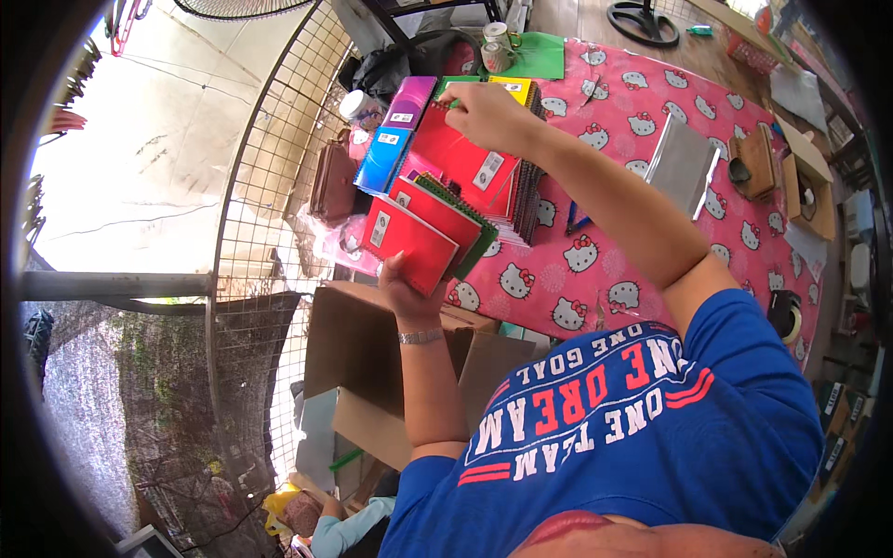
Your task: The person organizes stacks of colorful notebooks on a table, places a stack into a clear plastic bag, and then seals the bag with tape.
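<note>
My left hand [409, 290], with a metal wristwatch, is closed around a small fanned bundle of spiral notebooks. A red notebook [409, 244] is on top, and a green notebook [482, 249] shows at the back of the bundle. My right hand [488, 116] reaches over the stacked notebooks, its fingers curled together at the far edge of a large red notebook [456, 153]. What its fingertips pinch is hidden. Beside that stack lie a blue notebook [381, 160] and a purple notebook [409, 100]. A yellow notebook [512, 86] shows beyond my right hand.
A pink patterned cloth [567, 270] covers the table. On it are a grey folder-like pad [684, 167], mugs [498, 58] and a brown pouch [332, 181]. An open cardboard box [349, 335] stands below the near edge. Wire mesh [270, 139] runs along the left; another person's sleeve [349, 530] shows low down.
</note>
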Demonstrator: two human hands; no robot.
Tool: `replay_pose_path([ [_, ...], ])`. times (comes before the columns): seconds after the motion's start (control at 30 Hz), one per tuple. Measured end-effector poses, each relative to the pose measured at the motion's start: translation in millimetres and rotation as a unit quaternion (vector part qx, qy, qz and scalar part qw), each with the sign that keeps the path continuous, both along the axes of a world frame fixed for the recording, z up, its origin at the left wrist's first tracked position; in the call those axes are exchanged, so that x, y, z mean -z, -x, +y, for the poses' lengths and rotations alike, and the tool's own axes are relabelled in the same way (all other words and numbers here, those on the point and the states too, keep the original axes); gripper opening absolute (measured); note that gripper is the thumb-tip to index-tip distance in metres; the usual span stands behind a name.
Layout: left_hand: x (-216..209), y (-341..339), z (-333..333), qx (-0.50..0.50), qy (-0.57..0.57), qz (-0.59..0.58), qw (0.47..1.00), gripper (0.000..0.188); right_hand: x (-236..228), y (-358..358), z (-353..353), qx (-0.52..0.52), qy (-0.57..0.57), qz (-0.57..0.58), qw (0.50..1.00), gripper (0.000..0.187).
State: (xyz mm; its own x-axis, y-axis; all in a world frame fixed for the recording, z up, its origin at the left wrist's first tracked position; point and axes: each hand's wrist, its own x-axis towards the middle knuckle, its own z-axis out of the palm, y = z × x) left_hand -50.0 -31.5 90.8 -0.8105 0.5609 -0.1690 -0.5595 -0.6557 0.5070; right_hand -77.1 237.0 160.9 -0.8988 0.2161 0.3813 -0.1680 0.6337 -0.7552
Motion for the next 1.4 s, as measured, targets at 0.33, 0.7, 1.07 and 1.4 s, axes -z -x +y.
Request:
replay_pose_path([
  [0.33,-3,-8,1,0.003,-0.067,0.023,0.998,0.075,30,-6,-39,-0.018,-0.071,0.078,0.994,0.041],
  [0.7,-8,-1,-8,-0.013,0.119,-0.037,0.992,0.06,31,53,-44,0.076,-0.099,-0.148,0.981,0.035],
  [1.07,-16,-18,-13,0.041,0.122,-0.047,0.991,0.061,-36,60,-13,-0.204,-0.055,0.043,0.977,0.03],
  [1.4,-29,-47,9,0.047,-0.09,-0.031,0.994,0.071,-35,63,-139,-0.357,-0.191,-0.069,0.912,0.038],
])
